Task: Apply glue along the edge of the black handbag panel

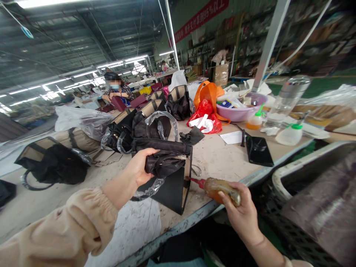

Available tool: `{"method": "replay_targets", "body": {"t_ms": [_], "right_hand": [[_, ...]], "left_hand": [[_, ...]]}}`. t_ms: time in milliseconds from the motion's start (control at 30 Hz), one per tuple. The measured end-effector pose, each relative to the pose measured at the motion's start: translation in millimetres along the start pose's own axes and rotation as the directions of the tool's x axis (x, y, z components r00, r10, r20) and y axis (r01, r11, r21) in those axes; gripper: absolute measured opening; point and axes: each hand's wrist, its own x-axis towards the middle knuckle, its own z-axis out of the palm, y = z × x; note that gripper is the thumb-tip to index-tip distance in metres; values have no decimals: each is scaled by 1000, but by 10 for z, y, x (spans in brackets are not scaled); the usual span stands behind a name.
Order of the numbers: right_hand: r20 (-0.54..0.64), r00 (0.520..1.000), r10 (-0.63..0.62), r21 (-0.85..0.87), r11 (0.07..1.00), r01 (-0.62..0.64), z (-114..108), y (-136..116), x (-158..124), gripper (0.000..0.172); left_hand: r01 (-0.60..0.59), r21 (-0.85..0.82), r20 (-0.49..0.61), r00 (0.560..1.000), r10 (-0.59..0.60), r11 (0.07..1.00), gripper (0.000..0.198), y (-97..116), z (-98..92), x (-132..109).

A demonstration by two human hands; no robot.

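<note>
The handbag (170, 190) pairs smooth matt panels with crumpled cloth (164, 164); its handle (151, 189) is wrapped in glossy clear plastic film. The squeeze bottle (218, 188) is translucent plastic, shiny and smeared. The table (214, 155) looks matt, scuffed and stained. The phone (261, 152) is smooth and glossy, the carrier bag (206, 110) thin crinkled plastic, the basin (236, 114) smooth plastic, the sleeve (63, 226) matt cloth.

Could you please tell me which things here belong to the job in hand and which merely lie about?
In the job:
black bag, in the left hand
red-tipped bottle, in the right hand

Apparently just lying about:
black phone
orange bag
purple basin
clear tumbler
</note>
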Motion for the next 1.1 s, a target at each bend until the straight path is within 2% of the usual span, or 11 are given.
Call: {"method": "replay_targets", "body": {"t_ms": [267,500,733,1100], "right_hand": [[-104,983,149,65,988,-143,-40,-84,42,32],[61,977,206,73,975,-211,32,-36,-57,29],[41,939,341,119,931,-344,104,21,18,35],[-11,933,360,213,913,-349,44,-63,231,37]], "left_hand": [[2,4,-20,1000,-2,1000,16,4,13,6],[13,10,-39,999,-13,1000,15,8,49,-33],[-10,36,-27,1000,11,999,14,-5,39,-47],[-8,21,-28,1000,8,1000,14,-3,10,0]]}}
